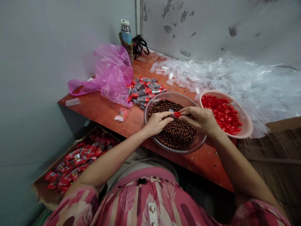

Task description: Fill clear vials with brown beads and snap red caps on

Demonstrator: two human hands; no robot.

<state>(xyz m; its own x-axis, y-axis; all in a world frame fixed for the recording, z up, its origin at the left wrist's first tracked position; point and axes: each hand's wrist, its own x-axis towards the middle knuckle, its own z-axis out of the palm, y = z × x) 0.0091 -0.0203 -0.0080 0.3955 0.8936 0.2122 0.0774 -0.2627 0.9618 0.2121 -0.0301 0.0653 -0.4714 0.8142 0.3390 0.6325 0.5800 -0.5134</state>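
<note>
Over a clear bowl [152, 142] of brown beads [177, 135], my two hands meet. My left hand [158, 123] is closed on a small clear container, mostly hidden by the fingers. My right hand [199, 119] pinches a red cap [177, 114] at the container's end. To the right, a pink basket [246, 127] holds many red caps [223, 116]. Behind the bowl on the left lies a pile of capped containers [143, 91] with dark contents.
Clear empty containers [211, 75] are heaped at the back right. A pink plastic bag [111, 73], a flask [126, 33] and one loose clear container [72, 102] are on the left. Below the orange table [101, 110] stands a carton [42, 191] of red packages. Cardboard [275, 150] lies at right.
</note>
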